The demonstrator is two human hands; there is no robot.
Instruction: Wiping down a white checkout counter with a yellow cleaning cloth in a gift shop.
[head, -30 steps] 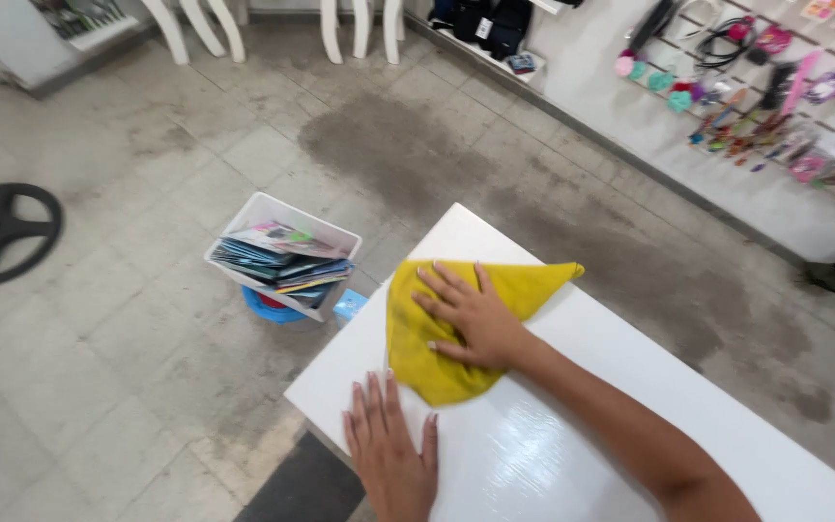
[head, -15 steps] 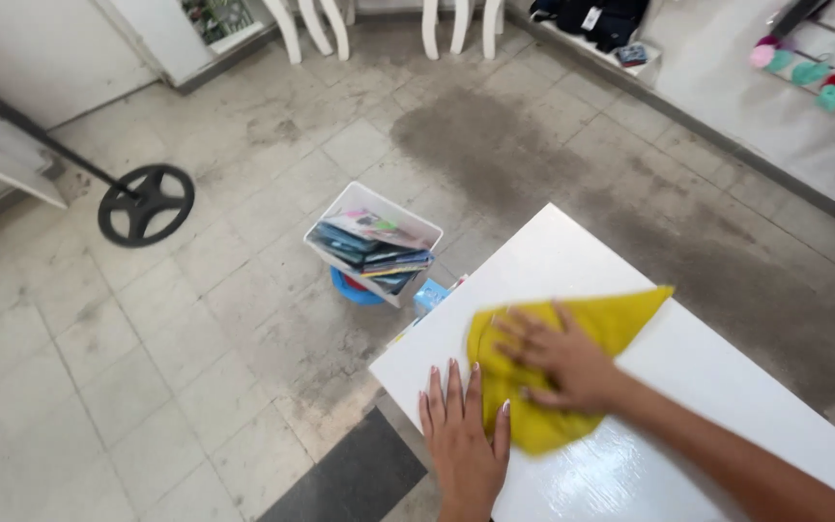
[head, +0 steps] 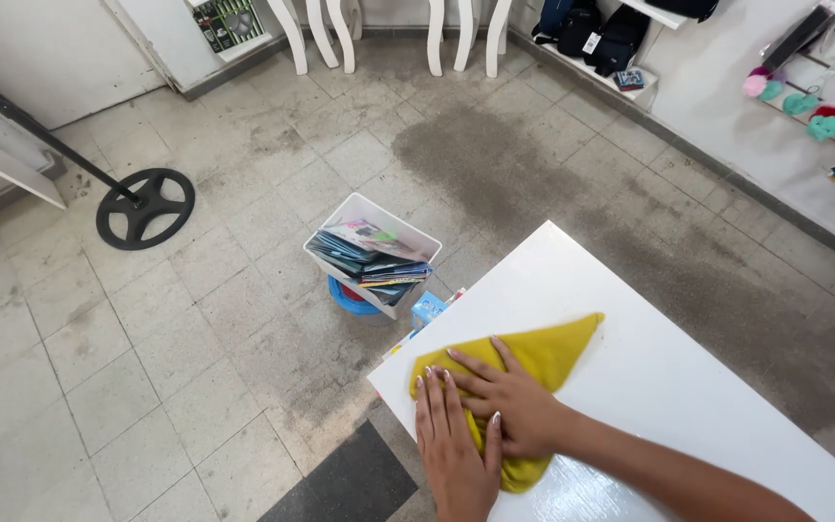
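Observation:
A yellow cloth (head: 548, 353) lies spread on the near-left corner of a white table (head: 669, 387). My right hand (head: 509, 401) presses flat on the cloth, fingers spread and pointing left. My left hand (head: 451, 445) lies palm down beside it, fingers straight and pointing away from me, its fingertips on the cloth's left end near the table's edge. Part of the cloth is hidden under both hands.
A white bin (head: 371, 253) full of flat packets stands on the tiled floor past the table's corner, with a blue item (head: 348, 298) under it. A black round stand base (head: 145, 207) lies at the left. White chair legs (head: 388, 34) and wall displays (head: 823, 87) line the back.
My right hand has slid the cloth toward the table's near-left corner. My left hand now rests partly on the cloth. The camera view has shifted.

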